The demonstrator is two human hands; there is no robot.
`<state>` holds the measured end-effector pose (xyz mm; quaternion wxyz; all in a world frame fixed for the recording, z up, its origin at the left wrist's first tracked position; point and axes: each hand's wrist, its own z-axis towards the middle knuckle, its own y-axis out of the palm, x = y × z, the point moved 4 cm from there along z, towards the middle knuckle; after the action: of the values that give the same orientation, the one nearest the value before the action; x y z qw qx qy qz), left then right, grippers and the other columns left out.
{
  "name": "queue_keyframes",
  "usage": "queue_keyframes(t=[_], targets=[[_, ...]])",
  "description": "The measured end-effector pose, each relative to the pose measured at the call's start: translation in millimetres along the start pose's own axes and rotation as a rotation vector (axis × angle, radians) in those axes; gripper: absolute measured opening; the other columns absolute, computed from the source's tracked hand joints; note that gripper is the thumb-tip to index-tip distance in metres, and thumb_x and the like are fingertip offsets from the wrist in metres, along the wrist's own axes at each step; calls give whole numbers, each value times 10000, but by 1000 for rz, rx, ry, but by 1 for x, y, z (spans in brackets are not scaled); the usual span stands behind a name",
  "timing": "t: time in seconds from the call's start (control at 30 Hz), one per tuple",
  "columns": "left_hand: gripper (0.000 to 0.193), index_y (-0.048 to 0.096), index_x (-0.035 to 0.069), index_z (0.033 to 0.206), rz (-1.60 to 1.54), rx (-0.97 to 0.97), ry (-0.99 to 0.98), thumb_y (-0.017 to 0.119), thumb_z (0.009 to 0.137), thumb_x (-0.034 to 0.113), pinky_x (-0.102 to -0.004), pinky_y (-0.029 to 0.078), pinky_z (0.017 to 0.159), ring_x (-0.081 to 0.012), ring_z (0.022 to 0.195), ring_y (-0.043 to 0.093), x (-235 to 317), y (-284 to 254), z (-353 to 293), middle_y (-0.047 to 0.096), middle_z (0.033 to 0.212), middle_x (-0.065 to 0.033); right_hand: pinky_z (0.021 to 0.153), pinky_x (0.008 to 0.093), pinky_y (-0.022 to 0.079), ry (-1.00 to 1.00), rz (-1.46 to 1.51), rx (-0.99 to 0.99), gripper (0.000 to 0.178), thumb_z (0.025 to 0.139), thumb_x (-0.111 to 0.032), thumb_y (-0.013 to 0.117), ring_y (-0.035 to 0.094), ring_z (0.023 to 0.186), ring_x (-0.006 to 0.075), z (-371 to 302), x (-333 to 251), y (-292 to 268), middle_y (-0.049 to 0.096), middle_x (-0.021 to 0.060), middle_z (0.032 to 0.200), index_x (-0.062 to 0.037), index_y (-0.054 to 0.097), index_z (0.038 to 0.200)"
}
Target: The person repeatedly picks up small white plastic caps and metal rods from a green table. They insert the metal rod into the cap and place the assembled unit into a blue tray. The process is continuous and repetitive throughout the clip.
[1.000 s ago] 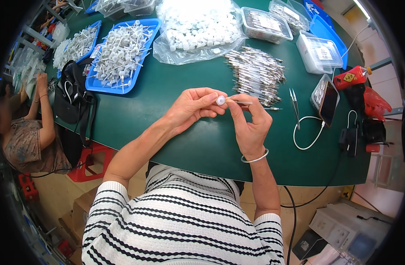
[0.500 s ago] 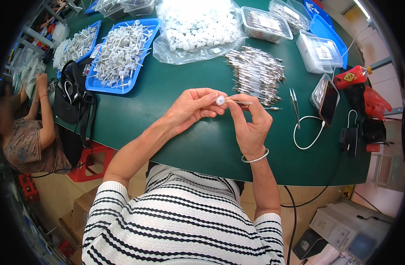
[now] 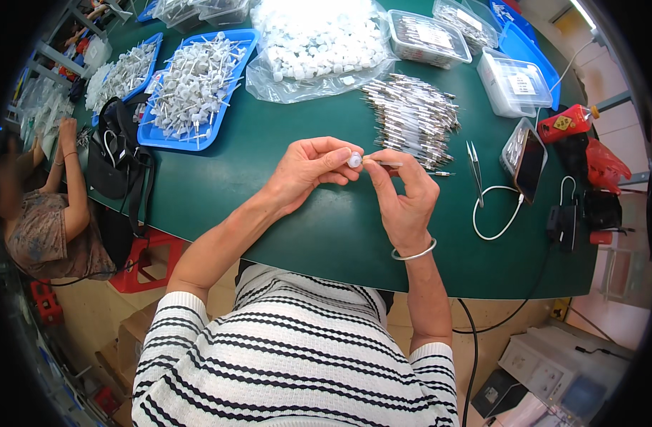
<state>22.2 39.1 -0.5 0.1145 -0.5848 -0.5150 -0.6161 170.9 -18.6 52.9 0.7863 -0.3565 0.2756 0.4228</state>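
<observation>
My left hand (image 3: 313, 171) pinches a small white plastic cap (image 3: 354, 160) between thumb and fingertips. Close against it, my right hand (image 3: 406, 192) is closed on a thin metal-and-white rod (image 3: 390, 164), its tip meeting the cap. Whether the rod sits inside the cap is too small to tell. Beyond my right hand lies a pile of similar thin rods (image 3: 411, 121). A clear bag of white caps (image 3: 319, 78) stands at the far middle. To the left, a blue tray (image 3: 205, 139) carries a heap of white caps with rods attached.
Tweezers (image 3: 475, 173) and a white cable (image 3: 486, 235) lie to the right, near a phone (image 3: 530, 165) propped on a clear box. Plastic boxes (image 3: 429, 39) line the far right. A black bag (image 3: 112, 164) hangs at the left edge, beside another person's arm (image 3: 73, 178).
Both hands stay nearly in place. The white cap has tilted slightly between my left fingers, and my right wrist has shifted a little.
</observation>
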Motion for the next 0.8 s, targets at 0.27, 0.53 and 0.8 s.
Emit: queue_keyframes(t=[0.27,0.53,0.8], targets=[[245,626,-26,1072,-25,-9,-30,582,929,168,-214,562,699,-133,785,663,-3,-2,2,664,914,-92,531,284,469,-27,-28,-9,127,750,-13,723,589,610,177,2,-1,-1,650,55,768,-39,645,847],[233,621,-27,1064,-75,-14,-51,576,932,160,-202,561,688,-127,786,661,-4,-1,2,660,906,-87,537,291,469,-36,-36,-23,149,736,3,724,588,627,187,0,3,-1,655,54,767,-50,655,857],[212,619,-13,1052,-62,10,-30,587,925,153,-197,560,691,-126,798,660,-2,0,1,658,913,-84,572,267,503,19,14,-26,145,757,6,716,637,655,175,-5,5,1,673,65,798,-38,659,883]])
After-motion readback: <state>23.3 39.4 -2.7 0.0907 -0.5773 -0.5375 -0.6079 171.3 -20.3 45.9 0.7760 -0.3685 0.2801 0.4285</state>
